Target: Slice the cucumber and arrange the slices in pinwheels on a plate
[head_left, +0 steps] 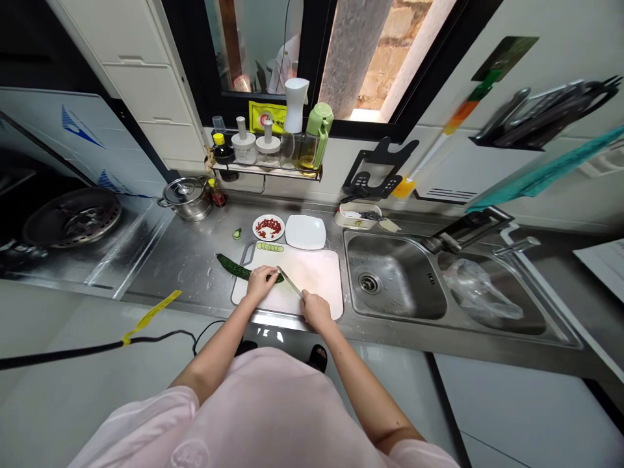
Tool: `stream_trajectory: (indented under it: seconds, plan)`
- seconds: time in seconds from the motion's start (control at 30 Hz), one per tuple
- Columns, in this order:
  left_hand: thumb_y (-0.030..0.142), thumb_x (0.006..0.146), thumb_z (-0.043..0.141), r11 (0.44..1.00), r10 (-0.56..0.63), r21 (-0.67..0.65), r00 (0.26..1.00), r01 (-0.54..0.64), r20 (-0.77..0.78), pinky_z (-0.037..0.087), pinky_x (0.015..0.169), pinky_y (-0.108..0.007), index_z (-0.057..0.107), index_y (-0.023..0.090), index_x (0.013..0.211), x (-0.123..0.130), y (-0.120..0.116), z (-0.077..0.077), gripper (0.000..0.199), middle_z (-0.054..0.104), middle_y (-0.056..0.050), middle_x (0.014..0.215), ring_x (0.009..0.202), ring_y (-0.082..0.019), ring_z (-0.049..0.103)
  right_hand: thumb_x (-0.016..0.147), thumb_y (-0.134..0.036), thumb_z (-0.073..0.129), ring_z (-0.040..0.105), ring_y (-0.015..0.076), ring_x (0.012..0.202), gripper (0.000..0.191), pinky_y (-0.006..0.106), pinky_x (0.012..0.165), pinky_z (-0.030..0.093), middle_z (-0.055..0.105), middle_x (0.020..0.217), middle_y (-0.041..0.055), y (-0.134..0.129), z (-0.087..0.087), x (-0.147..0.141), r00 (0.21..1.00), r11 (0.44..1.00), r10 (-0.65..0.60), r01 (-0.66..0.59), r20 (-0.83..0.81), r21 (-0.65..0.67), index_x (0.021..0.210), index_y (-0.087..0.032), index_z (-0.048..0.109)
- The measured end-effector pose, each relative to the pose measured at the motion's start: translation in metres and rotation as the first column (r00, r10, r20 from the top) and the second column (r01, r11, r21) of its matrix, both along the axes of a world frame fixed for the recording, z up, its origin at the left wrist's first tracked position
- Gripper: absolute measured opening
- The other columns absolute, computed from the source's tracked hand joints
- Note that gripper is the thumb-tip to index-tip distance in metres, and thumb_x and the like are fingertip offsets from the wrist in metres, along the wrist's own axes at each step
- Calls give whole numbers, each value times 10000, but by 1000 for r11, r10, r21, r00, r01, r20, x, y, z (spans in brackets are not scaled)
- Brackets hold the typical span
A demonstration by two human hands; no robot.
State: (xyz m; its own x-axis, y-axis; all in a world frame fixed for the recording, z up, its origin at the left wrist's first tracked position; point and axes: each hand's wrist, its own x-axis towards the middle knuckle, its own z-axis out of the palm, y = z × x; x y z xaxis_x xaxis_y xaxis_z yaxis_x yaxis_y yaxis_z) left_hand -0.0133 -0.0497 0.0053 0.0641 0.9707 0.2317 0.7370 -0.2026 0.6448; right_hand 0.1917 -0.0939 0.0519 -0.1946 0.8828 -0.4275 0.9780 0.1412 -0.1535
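- Head view: dark green cucumber (231, 266) lies across the left edge of the white cutting board (312, 276), its far end out over the counter.
- My left hand (260, 283) is clenched over the cucumber near its cut end, fingers curled down.
- My right hand (316, 311) is closed on the handle of a kitchen knife (288, 281). Blade angles up-left, tip just beside my left fingers. Can't tell if the edge touches the cucumber.
- Cucumber slices (270, 247) sit in a neat row at the board's far edge.
- Small cucumber piece (236, 233) sits on the steel counter (180, 260), left of a round plate of chopped red chili (268, 227).
- White square plate (305, 232) is just right of that, behind the board.
- Steel sink (390, 276) is right of the board; plastic bag (480, 289) lies in its second basin.
- Lidded steel pot (185, 199) stands back left, below a wall shelf (266, 172) of bottles and jars.
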Motion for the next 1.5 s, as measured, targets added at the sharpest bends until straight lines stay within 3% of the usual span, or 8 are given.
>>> stream_trajectory:
  seconds: [0.17,0.3,0.47,0.57,0.73,1.2,1.37,1.5]
  plan:
    - [332,878,507,988,149,5,978,-152,147,485,855,-282,666,209,1003,-1,5,16,237,683,-43,1007,908,-154,625,969,-281,341,624,208,892,266,287,725,387,655,992,102,4,10,7,999,995,-45,44,12,88,1148,-213,526]
    - [335,883,500,979,200,-3,966,-202,161,485,863,-284,651,204,1055,2,9,32,263,664,-55,1053,919,-157,616,948,-300,408,596,214,927,275,291,756,375,623,1068,118,7,14,9,995,982,-96,89,37,166,1188,-208,506]
    - [353,863,541,996,54,67,998,-57,39,413,981,-325,654,243,1095,9,14,44,281,625,-51,1127,1086,-190,536,901,-273,497,557,217,935,358,292,792,345,609,1056,107,7,11,9,995,960,-93,82,29,268,1251,-204,479]
    - [374,840,574,998,-36,43,996,40,-83,367,1019,-372,654,270,1123,16,19,48,312,578,-55,1210,1161,-223,474,887,-276,524,531,217,936,398,290,804,325,599,1045,104,6,9,9,997,948,-69,58,22,314,1273,-198,471]
    - [394,824,593,994,-107,-37,974,102,-198,289,1063,-428,659,294,1123,24,29,51,322,525,-50,1296,1226,-258,405,887,-256,520,501,219,937,436,298,819,306,583,1043,111,4,10,10,999,943,-29,22,17,332,1312,-190,450]
    - [292,780,611,971,-198,-158,975,180,-105,342,979,-374,661,240,936,39,31,52,173,646,-39,1010,1030,-215,535,893,-261,515,499,225,942,428,306,816,303,578,1029,116,-2,4,21,999,956,-25,13,37,292,1309,-182,450]
    - [257,793,584,987,-111,-126,987,96,-118,300,1009,-393,645,248,878,44,30,48,104,671,-6,794,920,-203,578,892,-257,517,513,217,919,367,299,792,311,587,1011,102,-6,-1,25,998,955,-33,16,52,297,1251,-191,479]
    - [285,802,566,966,123,-223,990,-134,-64,385,879,-330,626,261,940,38,47,35,152,686,13,804,857,-179,611,887,-276,528,531,219,924,367,296,787,325,596,1027,93,-9,-5,31,996,963,-72,55,52,265,1242,-194,480]
